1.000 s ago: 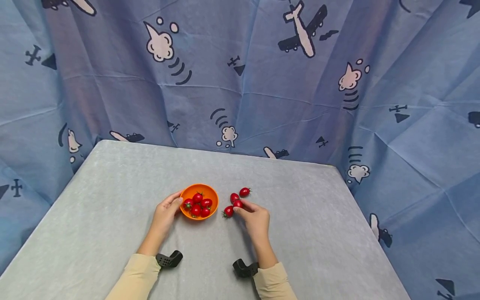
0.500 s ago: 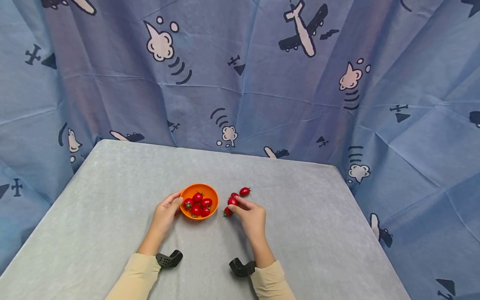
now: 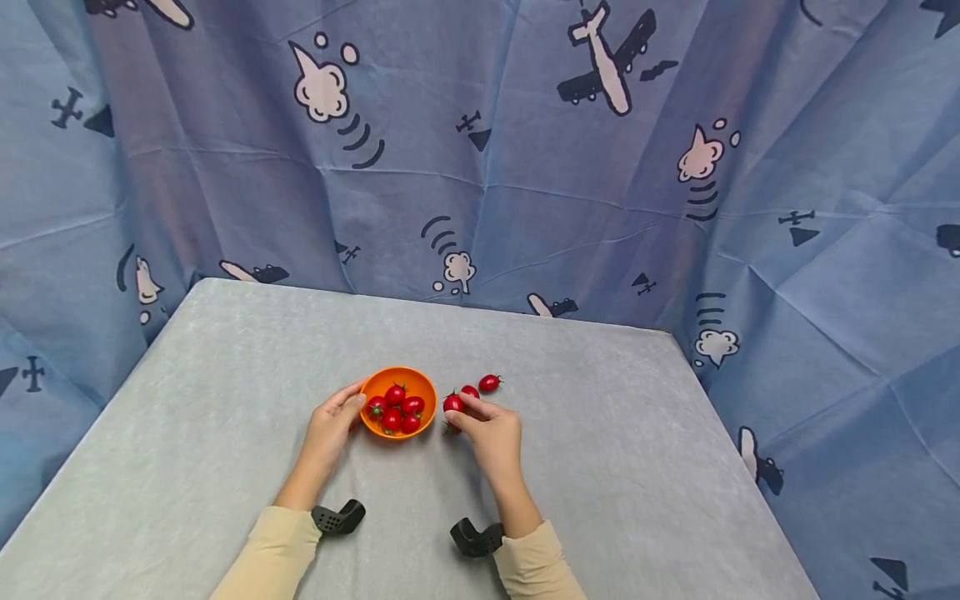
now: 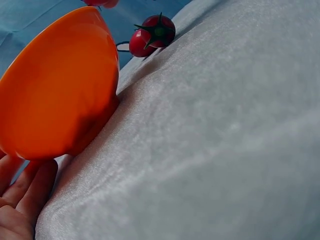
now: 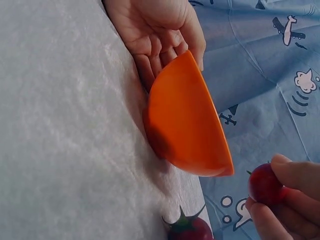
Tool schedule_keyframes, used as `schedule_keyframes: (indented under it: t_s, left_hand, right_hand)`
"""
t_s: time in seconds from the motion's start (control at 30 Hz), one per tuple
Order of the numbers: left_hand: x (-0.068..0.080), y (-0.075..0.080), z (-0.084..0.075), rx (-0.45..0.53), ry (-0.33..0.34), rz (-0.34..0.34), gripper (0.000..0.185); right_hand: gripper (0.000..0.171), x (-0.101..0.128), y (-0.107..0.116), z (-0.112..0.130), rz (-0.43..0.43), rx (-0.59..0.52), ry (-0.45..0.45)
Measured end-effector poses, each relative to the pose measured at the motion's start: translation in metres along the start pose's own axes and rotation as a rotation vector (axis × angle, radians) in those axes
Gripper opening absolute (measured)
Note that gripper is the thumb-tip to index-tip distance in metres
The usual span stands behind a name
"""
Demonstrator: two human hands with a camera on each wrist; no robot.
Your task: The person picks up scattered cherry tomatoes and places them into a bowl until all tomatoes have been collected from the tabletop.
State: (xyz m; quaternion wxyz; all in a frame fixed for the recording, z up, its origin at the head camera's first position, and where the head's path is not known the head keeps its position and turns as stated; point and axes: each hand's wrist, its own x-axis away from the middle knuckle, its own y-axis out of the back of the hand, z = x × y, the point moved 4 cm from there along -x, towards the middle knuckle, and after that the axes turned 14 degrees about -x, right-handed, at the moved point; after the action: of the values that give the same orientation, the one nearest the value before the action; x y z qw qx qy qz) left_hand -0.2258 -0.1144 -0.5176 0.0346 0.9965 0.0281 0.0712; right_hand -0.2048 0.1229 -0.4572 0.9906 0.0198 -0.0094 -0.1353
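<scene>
An orange bowl (image 3: 408, 377) stands on the table with several cherry tomatoes (image 3: 392, 419) inside. My left hand (image 3: 328, 432) holds its left side, thumb at the rim and fingers against the outer wall. Just right of the bowl, my right hand (image 3: 493, 435) pinches a red cherry tomato (image 5: 265, 184) between thumb and fingertips. The right wrist view shows this tomato raised off the table, near rim height. Under it lies another tomato (image 5: 190, 231) with a green calyx, mostly covered in the head view. Two more, a nearer tomato (image 3: 470, 391) and a farther tomato (image 3: 490, 383), lie behind my right fingers.
A pale grey cloth covers the table (image 3: 600, 467). Behind it and at both sides hangs a blue curtain (image 3: 420, 108) printed with planes. Black wrist cameras sit on both forearms, the left camera (image 3: 339, 518) and the right camera (image 3: 476, 538).
My right hand has moved left toward the bowl, carrying the pinched tomato up from the loose group. The left hand and bowl stay in place.
</scene>
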Motion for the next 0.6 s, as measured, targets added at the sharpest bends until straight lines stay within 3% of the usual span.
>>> schedule_keyframes:
  t_s: [0.3,0.6]
  left_hand:
    - [-0.001,-0.001,0.0,0.002,0.004,-0.001,0.043]
    - [-0.001,0.0,0.001,-0.002,-0.001,-0.003,0.042]
  right_hand:
    - [0.032,0.0,-0.006,0.006,0.002,0.046,0.002]
    - [0.035,0.002,-0.016,0.015,0.063,0.043,-0.006]
